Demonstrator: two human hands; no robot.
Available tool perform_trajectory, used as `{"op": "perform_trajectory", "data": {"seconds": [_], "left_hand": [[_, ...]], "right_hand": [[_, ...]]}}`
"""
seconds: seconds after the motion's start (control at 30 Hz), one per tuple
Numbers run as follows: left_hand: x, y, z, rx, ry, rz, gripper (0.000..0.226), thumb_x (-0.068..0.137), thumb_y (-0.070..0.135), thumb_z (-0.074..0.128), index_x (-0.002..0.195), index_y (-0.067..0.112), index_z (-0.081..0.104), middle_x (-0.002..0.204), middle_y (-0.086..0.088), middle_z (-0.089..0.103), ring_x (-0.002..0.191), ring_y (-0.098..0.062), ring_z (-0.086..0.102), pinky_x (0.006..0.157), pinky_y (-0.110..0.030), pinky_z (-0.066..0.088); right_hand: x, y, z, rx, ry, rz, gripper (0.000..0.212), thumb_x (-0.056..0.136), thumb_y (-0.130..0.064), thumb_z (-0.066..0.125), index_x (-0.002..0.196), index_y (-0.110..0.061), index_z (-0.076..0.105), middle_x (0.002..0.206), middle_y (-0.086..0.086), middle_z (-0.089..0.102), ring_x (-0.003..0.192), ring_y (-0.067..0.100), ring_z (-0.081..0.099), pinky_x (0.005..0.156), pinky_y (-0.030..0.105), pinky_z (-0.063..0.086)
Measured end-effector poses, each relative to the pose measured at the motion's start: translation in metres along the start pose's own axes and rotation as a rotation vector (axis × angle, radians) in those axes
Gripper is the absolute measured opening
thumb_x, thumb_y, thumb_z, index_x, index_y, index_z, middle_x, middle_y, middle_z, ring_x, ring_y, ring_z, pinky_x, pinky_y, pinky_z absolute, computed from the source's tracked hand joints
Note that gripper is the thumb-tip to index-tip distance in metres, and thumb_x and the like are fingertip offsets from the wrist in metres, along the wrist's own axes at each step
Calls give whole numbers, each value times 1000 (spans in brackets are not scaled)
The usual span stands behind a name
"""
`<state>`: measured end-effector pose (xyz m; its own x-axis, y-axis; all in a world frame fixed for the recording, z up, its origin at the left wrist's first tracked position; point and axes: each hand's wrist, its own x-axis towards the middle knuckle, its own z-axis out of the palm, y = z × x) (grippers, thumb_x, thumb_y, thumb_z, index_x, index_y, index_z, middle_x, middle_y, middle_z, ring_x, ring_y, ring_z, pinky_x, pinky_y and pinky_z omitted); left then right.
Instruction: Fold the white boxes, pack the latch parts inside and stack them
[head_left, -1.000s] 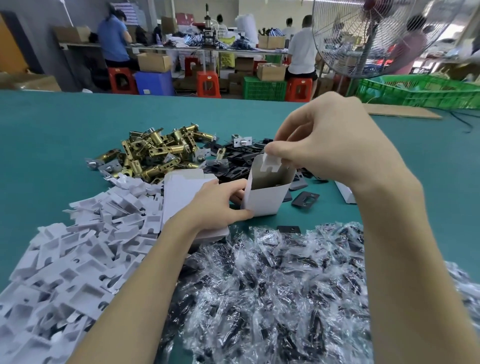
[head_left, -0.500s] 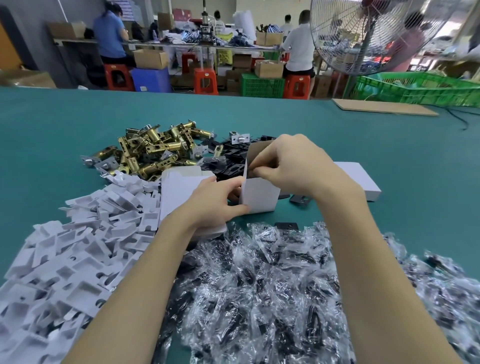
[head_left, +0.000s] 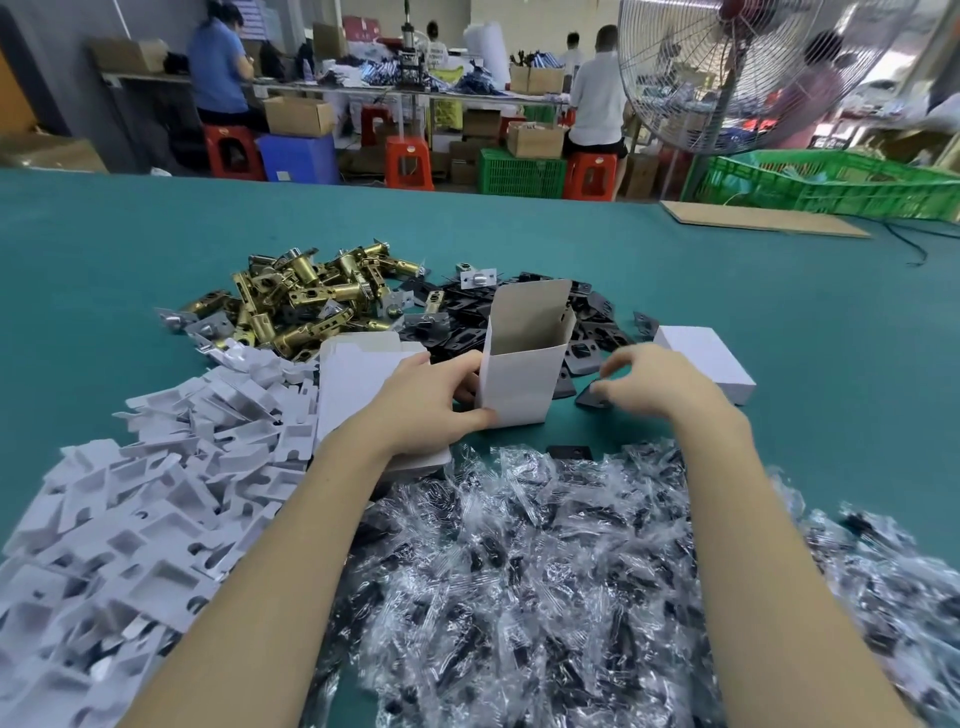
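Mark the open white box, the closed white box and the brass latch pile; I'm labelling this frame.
open white box (head_left: 514, 389), head view, front wall
closed white box (head_left: 701, 353), head view, top face
brass latch pile (head_left: 301, 296), head view, middle of heap

Bright, even overhead light, no hard shadows; only soft contact shadows under the forearms. Strong daylight blows out the top right behind the fan (head_left: 748, 73). Specular glare all over the plastic-wrapped pile (head_left: 545, 571), so the contents are hard to read. Right hand (head_left: 654, 382) has slight motion blur, left hand (head_left: 431, 402) is sharper. Wide-angle distortion: table (head_left: 779, 322) edge bows, corners stretch. White card pile (head_left: 104, 545) is smeared at the lower left. Background is soft.
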<state>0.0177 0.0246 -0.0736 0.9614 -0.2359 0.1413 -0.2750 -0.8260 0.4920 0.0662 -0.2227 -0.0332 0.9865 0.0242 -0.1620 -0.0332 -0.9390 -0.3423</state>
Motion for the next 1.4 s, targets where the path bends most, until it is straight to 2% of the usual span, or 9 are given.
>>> {"op": "perform_trajectory", "data": {"seconds": [0.13,0.23,0.37,0.53,0.63,0.73,1.0,1.17,1.4], "left_hand": [[0,0,0,4,-6,-3,45,93,46,68,135,39,53,112,17,69,91,17,44,84,-26,24],[0,1,0,3,-7,-19,45,94,47,66,136,40,52,111,18,68,91,16,44,82,-26,24],[1,3,2,0,6,-62,35,98,47,57,129,31,49,110,18,65,104,-6,53,93,-31,33],[0,4,2,-23,15,-88,33,103,48,47,131,30,47,121,12,67,116,-15,51,110,-39,35],[0,4,0,-38,-8,-106,38,102,52,48,134,33,46,128,8,66,128,-23,49,112,-47,38],[-1,5,-1,-53,-14,-101,38,101,52,50,133,33,46,126,7,66,127,-25,50,111,-49,40],[-4,7,-2,-96,21,-50,27,102,44,54,126,31,50,97,26,62,94,9,56,110,-38,34],[-5,7,-2,-92,13,-38,27,102,45,55,126,34,50,95,28,60,96,8,55,101,-34,36],[-5,5,-1,-91,19,-36,24,101,45,55,123,36,50,96,25,64,99,10,49,91,-31,29]], "right_hand": [[6,9,7,179,70,77,49,87,-27,80,130,-18,59,124,7,60,100,24,51,81,31,40],[8,12,4,338,102,45,37,85,-18,82,119,-16,68,116,8,69,101,27,65,92,36,53],[-2,6,-20,595,295,-110,19,84,-14,81,103,-16,78,84,-3,76,75,12,72,80,32,63],[-28,-19,-55,719,502,-436,17,90,-21,77,85,-37,75,81,-15,77,77,-1,71,73,24,56],[-39,-40,-54,646,540,-583,14,95,-19,71,97,-31,77,89,-14,76,79,-6,68,70,12,51],[-39,-56,-41,436,523,-619,13,98,-22,66,101,-31,75,88,-17,72,83,3,67,73,25,53],[-27,-61,-24,187,456,-665,19,102,-21,56,110,-30,70,88,-16,64,99,23,58,71,33,44],[-25,-51,-29,123,322,-698,24,102,-17,56,111,-30,73,81,-23,60,98,21,51,85,43,52],[-29,-59,-25,-67,296,-621,30,103,-20,46,119,-32,69,85,-11,59,99,16,36,82,37,40]]}}
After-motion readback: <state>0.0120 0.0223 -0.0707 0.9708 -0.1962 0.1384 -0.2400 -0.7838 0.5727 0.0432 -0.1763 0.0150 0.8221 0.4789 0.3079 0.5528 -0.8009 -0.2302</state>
